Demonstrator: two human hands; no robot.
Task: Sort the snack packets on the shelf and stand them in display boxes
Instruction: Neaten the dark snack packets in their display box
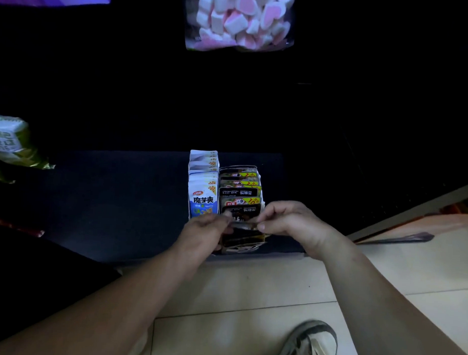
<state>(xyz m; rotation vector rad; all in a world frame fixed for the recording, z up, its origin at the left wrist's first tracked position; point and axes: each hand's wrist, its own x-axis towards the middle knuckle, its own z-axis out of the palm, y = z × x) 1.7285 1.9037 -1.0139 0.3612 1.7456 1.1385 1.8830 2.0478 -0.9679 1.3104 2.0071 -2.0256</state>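
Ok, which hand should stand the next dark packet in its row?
Probably the right hand: it pinches the top dark packet beside the dark row, while the left hand holds the bundle.

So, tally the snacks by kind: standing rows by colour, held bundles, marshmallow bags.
White-blue packet rows: 1
Black-yellow packet rows: 1
Dark packet bundles: 1, held by left hand and right hand
Marshmallow bags: 1
Total: 4

Before you, the dark shelf [107, 199] carries two rows standing side by side: white-and-blue packets [203, 195] on the left, dark packets [240, 189] touching them on the right. Far to your left lie a green bag [8, 148] and a red wrapper [19, 227].
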